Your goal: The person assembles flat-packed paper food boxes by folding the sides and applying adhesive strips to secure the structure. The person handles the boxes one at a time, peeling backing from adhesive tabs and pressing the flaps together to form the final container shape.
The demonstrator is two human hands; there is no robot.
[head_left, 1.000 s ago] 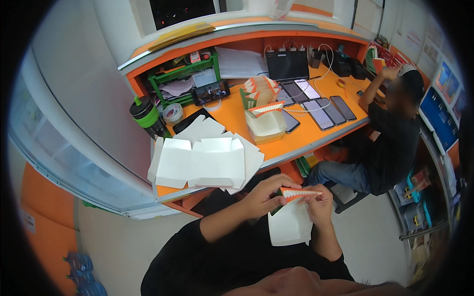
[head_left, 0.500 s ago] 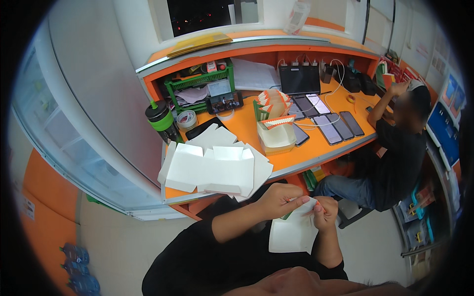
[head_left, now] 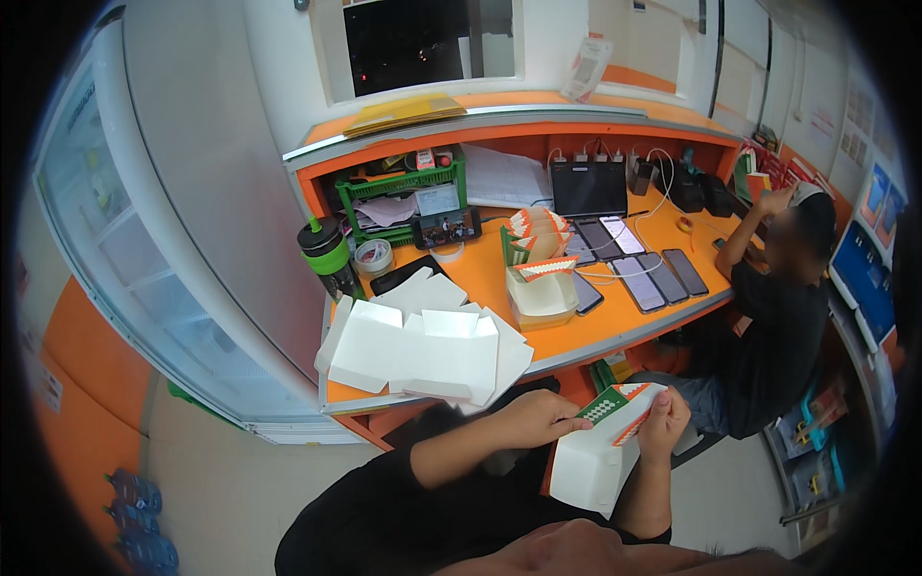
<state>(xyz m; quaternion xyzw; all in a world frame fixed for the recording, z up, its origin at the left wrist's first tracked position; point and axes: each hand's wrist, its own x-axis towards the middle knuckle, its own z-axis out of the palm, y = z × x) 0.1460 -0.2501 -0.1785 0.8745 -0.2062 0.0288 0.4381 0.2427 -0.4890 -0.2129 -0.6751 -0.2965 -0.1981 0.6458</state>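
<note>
Flat white carton blanks [head_left: 423,350] lay fanned in a stack at the near-left end of the orange counter [head_left: 615,331], overhanging its front edge. Just right of them stood a folded-up carton [head_left: 541,296], white with an orange-and-white zigzag rim; a row of similar ones [head_left: 534,232] leaned behind it. A green crate [head_left: 403,192] of papers sat at the back left, with a dark bottle with a green band [head_left: 327,257] and a tape roll [head_left: 374,256] in front of it. Phones [head_left: 642,274] lay in rows on the right half, cabled to a dark screen [head_left: 588,187]. A leaflet stand [head_left: 586,69] stood on the upper ledge, and posters [head_left: 874,192] hung on the right wall; print too small to tell.

The carton in hand [head_left: 600,451] was held below the counter edge, over the lap: white body, green patterned flap, orange-striped trim at the top. The left hand [head_left: 538,419] curled over its upper left corner, fingers closed on the flap. The right hand [head_left: 665,424] pinched the top right edge between thumb and fingers. Both grips looked tight, not spread.

A glass-door cooler [head_left: 125,259] stood to the left, with bottled water packs [head_left: 134,518] on the pale floor [head_left: 240,480]. A dark window [head_left: 423,43] sat above the ledge. A second person [head_left: 778,317] in black sat at the right end, one arm up on the counter.
</note>
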